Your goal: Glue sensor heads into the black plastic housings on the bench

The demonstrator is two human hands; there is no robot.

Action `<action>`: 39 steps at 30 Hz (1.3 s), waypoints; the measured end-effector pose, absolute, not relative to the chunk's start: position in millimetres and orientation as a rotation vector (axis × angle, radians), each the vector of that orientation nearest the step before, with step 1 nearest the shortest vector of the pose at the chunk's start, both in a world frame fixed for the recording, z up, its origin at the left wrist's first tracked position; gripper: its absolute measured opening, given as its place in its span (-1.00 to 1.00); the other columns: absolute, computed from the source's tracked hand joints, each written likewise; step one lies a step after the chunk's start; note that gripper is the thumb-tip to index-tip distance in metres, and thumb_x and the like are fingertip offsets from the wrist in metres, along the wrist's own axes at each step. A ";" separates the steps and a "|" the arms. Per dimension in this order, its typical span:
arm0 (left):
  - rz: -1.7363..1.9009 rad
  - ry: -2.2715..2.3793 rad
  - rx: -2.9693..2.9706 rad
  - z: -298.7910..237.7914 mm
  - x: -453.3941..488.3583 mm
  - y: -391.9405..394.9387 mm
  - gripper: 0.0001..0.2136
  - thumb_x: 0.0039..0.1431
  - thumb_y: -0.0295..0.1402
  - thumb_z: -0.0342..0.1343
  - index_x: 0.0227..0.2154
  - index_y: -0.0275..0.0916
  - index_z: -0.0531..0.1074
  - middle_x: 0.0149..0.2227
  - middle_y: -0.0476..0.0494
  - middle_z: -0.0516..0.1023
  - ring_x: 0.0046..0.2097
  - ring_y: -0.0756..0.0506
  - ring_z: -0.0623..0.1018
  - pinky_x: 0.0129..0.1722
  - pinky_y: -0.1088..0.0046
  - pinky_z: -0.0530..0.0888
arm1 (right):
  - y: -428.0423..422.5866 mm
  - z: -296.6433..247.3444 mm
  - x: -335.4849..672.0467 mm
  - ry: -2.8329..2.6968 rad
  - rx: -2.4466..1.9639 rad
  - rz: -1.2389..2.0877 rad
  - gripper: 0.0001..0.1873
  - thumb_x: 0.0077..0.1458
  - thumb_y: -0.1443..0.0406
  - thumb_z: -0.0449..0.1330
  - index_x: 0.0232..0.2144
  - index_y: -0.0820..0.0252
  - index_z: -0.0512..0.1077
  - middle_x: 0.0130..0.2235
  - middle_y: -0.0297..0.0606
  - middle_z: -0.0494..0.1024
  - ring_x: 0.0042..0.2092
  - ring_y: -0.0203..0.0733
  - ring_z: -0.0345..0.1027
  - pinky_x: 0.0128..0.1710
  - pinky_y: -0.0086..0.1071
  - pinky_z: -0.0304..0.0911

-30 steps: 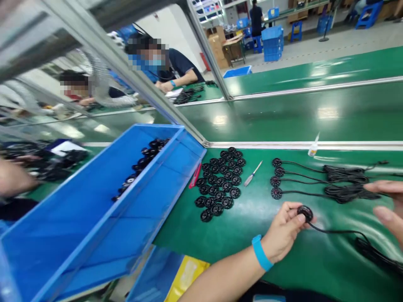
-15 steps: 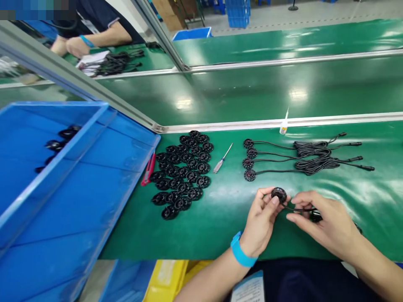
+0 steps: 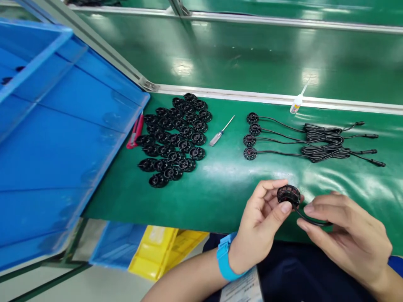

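Observation:
My left hand (image 3: 260,220), with a blue wristband, pinches a black round disc (image 3: 289,194) between thumb and fingers, its edge tilted up. From the disc a black cable (image 3: 310,219) curves down into my right hand (image 3: 349,235), whose thumb and fingers are curled around it. The rest of that cable is hidden behind the right hand. Beyond my hands, several discs (image 3: 249,153) lie in a column on the green table, each with a bundled cable (image 3: 324,153) stretching right.
Left of my hands lies a cluster of black discs (image 3: 176,138), with a screwdriver (image 3: 221,131) beside it. A red-handled tool (image 3: 136,132) rests against a large blue bin (image 3: 78,159). A small white bottle (image 3: 296,103) stands near the rear rail. Yellow bins (image 3: 154,251) sit below the table edge.
The view has tipped downward and closer, so the table things sit higher in the picture. My left hand has tilted the disc to show its side. Both hands still hold the disc and cable.

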State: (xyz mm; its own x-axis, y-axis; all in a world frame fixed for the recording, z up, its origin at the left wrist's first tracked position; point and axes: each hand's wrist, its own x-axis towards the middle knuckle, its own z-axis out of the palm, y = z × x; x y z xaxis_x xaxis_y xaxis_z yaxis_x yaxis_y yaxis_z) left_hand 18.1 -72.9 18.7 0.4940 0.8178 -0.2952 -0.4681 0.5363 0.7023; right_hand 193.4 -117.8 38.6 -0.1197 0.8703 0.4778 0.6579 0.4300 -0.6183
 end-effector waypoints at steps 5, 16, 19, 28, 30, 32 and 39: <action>0.854 0.683 0.662 22.1 18.0 -75.7 -0.74 0.27 -0.34 0.29 0.00 -0.13 0.45 -0.05 -0.11 0.64 0.00 -0.04 0.62 0.05 0.45 0.50 | -120.7 39.2 195.3 -1.841 -1.258 0.290 -0.60 0.02 0.53 0.37 -0.08 0.17 0.53 -0.11 -0.22 0.65 -0.12 -0.15 0.60 -0.15 -0.27 0.54; 0.891 0.683 0.643 22.4 16.7 -80.1 -0.67 0.18 -0.43 0.36 -0.02 -0.13 0.46 -0.01 -0.12 0.68 0.03 -0.07 0.65 0.05 0.45 0.55 | -119.7 43.8 191.0 -1.776 -1.318 0.287 -0.63 0.02 0.52 0.38 -0.11 0.13 0.56 -0.15 -0.26 0.68 -0.19 -0.17 0.63 -0.24 -0.35 0.59; 0.901 0.711 0.681 22.0 16.1 -80.2 -0.66 0.17 -0.43 0.37 -0.02 -0.15 0.47 -0.02 -0.15 0.69 0.01 -0.10 0.67 0.02 0.43 0.57 | -119.2 43.2 190.4 -1.771 -1.332 0.293 -0.66 0.02 0.52 0.37 -0.15 0.14 0.56 -0.18 -0.26 0.68 -0.20 -0.16 0.63 -0.24 -0.34 0.57; 0.904 0.748 0.743 18.9 13.9 -80.7 -0.65 0.18 -0.40 0.36 0.00 -0.15 0.46 -0.03 -0.15 0.69 0.00 -0.10 0.67 0.00 0.44 0.57 | -119.1 39.7 188.8 -1.826 -1.418 0.235 -0.72 0.05 0.49 0.37 -0.18 0.14 0.55 -0.21 -0.32 0.70 -0.23 -0.22 0.63 -0.23 -0.41 0.54; 0.889 0.751 0.730 18.8 13.3 -80.0 -0.66 0.18 -0.39 0.36 -0.01 -0.14 0.45 -0.02 -0.15 0.69 0.01 -0.10 0.66 0.02 0.44 0.56 | -118.9 38.0 188.8 -1.816 -1.423 0.249 -0.72 0.06 0.49 0.37 -0.17 0.14 0.55 -0.19 -0.32 0.70 -0.22 -0.23 0.63 -0.20 -0.41 0.53; 0.871 0.758 0.722 18.8 12.3 -79.0 -0.67 0.19 -0.38 0.35 -0.01 -0.15 0.45 -0.01 -0.17 0.68 0.02 -0.11 0.66 0.03 0.42 0.55 | -119.1 36.5 188.5 -1.794 -1.413 0.276 -0.70 0.06 0.50 0.37 -0.16 0.14 0.55 -0.18 -0.31 0.70 -0.20 -0.21 0.63 -0.19 -0.38 0.53; 0.859 0.686 0.702 15.4 8.8 -73.4 -0.72 0.20 -0.37 0.33 -0.07 -0.17 0.42 -0.06 -0.18 0.68 -0.01 -0.12 0.66 0.01 0.38 0.54 | -118.2 34.7 184.7 -1.758 -1.355 0.329 -0.69 0.02 0.52 0.37 -0.18 0.15 0.55 -0.20 -0.29 0.70 -0.21 -0.18 0.63 -0.21 -0.35 0.55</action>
State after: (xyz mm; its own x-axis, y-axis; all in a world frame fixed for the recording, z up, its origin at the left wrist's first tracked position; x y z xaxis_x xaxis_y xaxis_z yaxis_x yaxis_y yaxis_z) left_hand 8.8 -73.4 15.4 0.4763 0.8440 -0.2466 -0.4268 0.4672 0.7743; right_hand 184.7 -118.2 34.7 -0.0316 0.8827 0.4688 0.6538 0.3730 -0.6583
